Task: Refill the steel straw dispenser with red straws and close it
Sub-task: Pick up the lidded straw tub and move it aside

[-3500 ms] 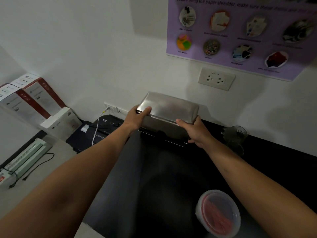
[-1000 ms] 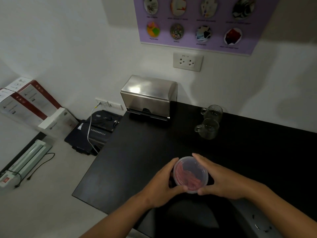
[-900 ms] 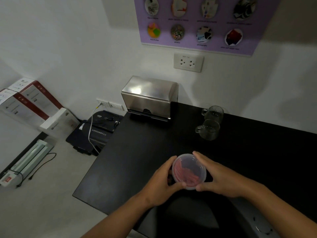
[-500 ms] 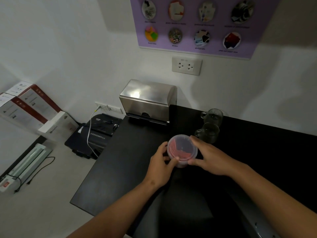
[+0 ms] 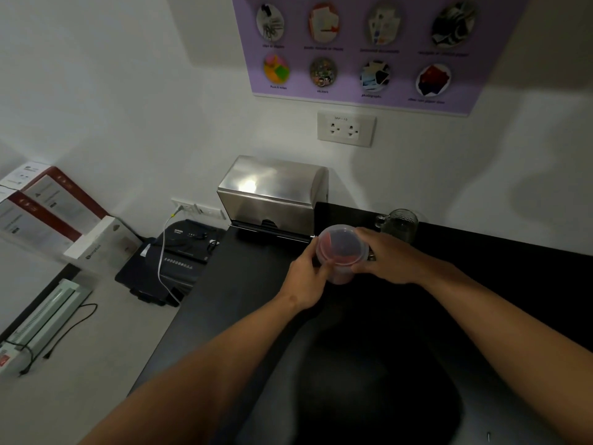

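The steel straw dispenser (image 5: 272, 194) stands with its lid down at the back left of the black table (image 5: 244, 293), against the wall. A round clear plastic tub (image 5: 341, 248) with a lid holds the red straws. I hold it above the table, just in front of the dispenser's right corner. My left hand (image 5: 305, 281) grips the tub's left side and my right hand (image 5: 385, 255) grips its right side and rim.
A glass mug (image 5: 401, 223) stands behind my right hand by the wall, a second one hidden by it. Left of the table, lower down, are a black shredder (image 5: 179, 255) with a white cable, red and white boxes (image 5: 48, 207) and a laminator (image 5: 41, 322). A wall socket (image 5: 346, 128) sits above the dispenser.
Both hands let go of the dispenser, took the straw tub near the table's front, and carried it away from me up to the dispenser.
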Tool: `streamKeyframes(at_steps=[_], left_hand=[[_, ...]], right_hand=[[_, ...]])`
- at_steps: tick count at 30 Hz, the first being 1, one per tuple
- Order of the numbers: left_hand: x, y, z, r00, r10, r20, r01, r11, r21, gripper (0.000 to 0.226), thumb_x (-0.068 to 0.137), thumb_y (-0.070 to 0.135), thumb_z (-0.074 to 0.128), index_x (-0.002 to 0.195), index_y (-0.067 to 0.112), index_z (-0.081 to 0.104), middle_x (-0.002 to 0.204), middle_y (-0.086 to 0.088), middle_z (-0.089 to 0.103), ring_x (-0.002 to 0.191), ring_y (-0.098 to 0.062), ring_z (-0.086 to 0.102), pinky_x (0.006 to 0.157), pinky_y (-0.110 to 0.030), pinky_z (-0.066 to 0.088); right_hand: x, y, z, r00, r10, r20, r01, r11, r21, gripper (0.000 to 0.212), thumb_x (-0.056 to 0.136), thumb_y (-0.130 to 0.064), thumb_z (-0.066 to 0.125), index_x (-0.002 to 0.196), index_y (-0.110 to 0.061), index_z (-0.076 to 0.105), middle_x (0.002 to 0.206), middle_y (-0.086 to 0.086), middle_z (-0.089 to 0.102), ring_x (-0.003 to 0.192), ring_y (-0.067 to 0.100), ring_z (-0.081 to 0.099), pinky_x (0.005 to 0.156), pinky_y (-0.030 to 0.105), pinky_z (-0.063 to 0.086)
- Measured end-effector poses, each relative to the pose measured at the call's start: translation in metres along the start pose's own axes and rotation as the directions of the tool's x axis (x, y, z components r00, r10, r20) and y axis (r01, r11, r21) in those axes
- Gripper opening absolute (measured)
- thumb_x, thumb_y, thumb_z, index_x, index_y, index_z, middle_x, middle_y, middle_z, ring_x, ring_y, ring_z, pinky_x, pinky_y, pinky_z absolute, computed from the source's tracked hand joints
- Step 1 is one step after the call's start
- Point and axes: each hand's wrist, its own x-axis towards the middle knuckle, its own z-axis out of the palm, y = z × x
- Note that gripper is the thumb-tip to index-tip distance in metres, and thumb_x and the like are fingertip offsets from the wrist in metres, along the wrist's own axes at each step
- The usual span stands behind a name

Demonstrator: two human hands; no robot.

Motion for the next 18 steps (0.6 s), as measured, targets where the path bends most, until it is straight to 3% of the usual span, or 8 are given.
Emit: streamKeyframes(at_steps=[2, 4, 6, 7, 10, 12, 14, 18], left_hand=[[0.008, 0.000, 0.003, 1.000, -0.006, -0.005, 0.006, 1.000, -0.020, 0.060, 0.105, 0.029, 0.059, 0.159, 0.035, 0.034, 0.137, 0.000, 0.067, 0.121, -0.019, 0.067, 0.101, -0.043, 0.059], [0.017, -0.001, 0.006, 1.000, 0.011, -0.004, -0.012, 1.000, -0.027, 0.055, 0.106, 0.032, 0.057, 0.156, 0.037, 0.036, 0.132, 0.002, 0.068, 0.112, -0.016, 0.069, 0.097, -0.032, 0.060], [0.024, 0.002, 0.009, 0.999, 0.035, 0.002, -0.035, 0.999, -0.024, 0.051, 0.107, 0.022, 0.056, 0.154, 0.030, 0.039, 0.131, 0.004, 0.065, 0.112, -0.008, 0.065, 0.093, -0.012, 0.053], [0.029, 0.004, 0.011, 0.999, 0.043, 0.010, -0.043, 0.999, -0.034, 0.049, 0.107, 0.011, 0.055, 0.151, 0.027, 0.041, 0.133, 0.002, 0.062, 0.117, -0.008, 0.062, 0.093, -0.009, 0.051], [0.043, 0.012, 0.017, 0.995, 0.100, -0.017, -0.100, 0.994, -0.048, 0.051, 0.103, -0.012, 0.051, 0.135, 0.027, 0.048, 0.134, -0.008, 0.057, 0.121, -0.015, 0.059, 0.090, -0.013, 0.054], [0.056, 0.016, 0.021, 0.995, 0.098, -0.026, -0.101, 0.987, -0.128, 0.050, 0.102, -0.011, 0.052, 0.140, 0.021, 0.048, 0.141, -0.015, 0.055, 0.126, -0.019, 0.057, 0.090, -0.014, 0.054], [0.065, 0.021, 0.022, 0.992, 0.111, -0.062, -0.117, 0.988, -0.099, 0.049, 0.103, -0.010, 0.050, 0.146, 0.014, 0.045, 0.141, -0.015, 0.056, 0.122, -0.013, 0.062, 0.090, -0.013, 0.054], [0.079, 0.034, 0.022, 0.994, 0.097, -0.042, -0.103, 0.979, -0.174, 0.049, 0.103, -0.007, 0.051, 0.150, 0.000, 0.040, 0.138, -0.020, 0.059, 0.117, -0.013, 0.063, 0.091, -0.017, 0.054]], right_hand=[[0.009, 0.007, -0.003, 1.000, 0.005, 0.000, -0.005, 1.000, -0.005, 0.087, 0.073, -0.071, 0.077, 0.145, -0.035, 0.046, 0.136, -0.012, 0.061, 0.120, 0.008, 0.063, 0.103, 0.042, 0.054], [0.016, 0.010, -0.009, 1.000, 0.006, 0.001, -0.006, 1.000, -0.005, 0.087, 0.072, -0.073, 0.077, 0.144, -0.035, 0.047, 0.133, -0.013, 0.062, 0.117, 0.007, 0.064, 0.100, 0.040, 0.056], [0.021, 0.012, -0.016, 1.000, -0.002, 0.001, 0.002, 1.000, 0.001, 0.088, 0.072, -0.072, 0.077, 0.146, -0.034, 0.047, 0.135, -0.013, 0.062, 0.118, 0.007, 0.064, 0.102, 0.038, 0.055], [0.025, 0.014, -0.019, 1.000, -0.012, -0.003, 0.012, 1.000, 0.017, 0.088, 0.072, -0.072, 0.077, 0.146, -0.034, 0.047, 0.135, -0.013, 0.062, 0.119, 0.006, 0.064, 0.102, 0.037, 0.054], [0.032, 0.016, -0.030, 1.000, -0.003, -0.021, 0.004, 0.999, 0.036, 0.082, 0.067, -0.077, 0.076, 0.136, -0.038, 0.053, 0.129, -0.016, 0.063, 0.117, 0.006, 0.064, 0.099, 0.029, 0.051], [0.037, 0.017, -0.036, 0.999, 0.003, -0.040, -0.002, 1.000, 0.030, 0.067, 0.071, -0.067, 0.082, 0.127, -0.045, 0.051, 0.121, -0.019, 0.062, 0.111, 0.005, 0.064, 0.092, 0.024, 0.049], [0.044, 0.022, -0.041, 0.999, 0.006, -0.054, -0.005, 1.000, 0.015, 0.061, 0.076, -0.055, 0.086, 0.125, -0.044, 0.052, 0.118, -0.022, 0.063, 0.106, -0.005, 0.063, 0.089, 0.018, 0.048], [0.061, 0.036, -0.049, 0.997, -0.001, -0.083, 0.004, 0.999, 0.033, 0.068, 0.080, -0.043, 0.088, 0.139, -0.029, 0.057, 0.129, -0.010, 0.069, 0.113, 0.007, 0.066, 0.098, 0.031, 0.054]])
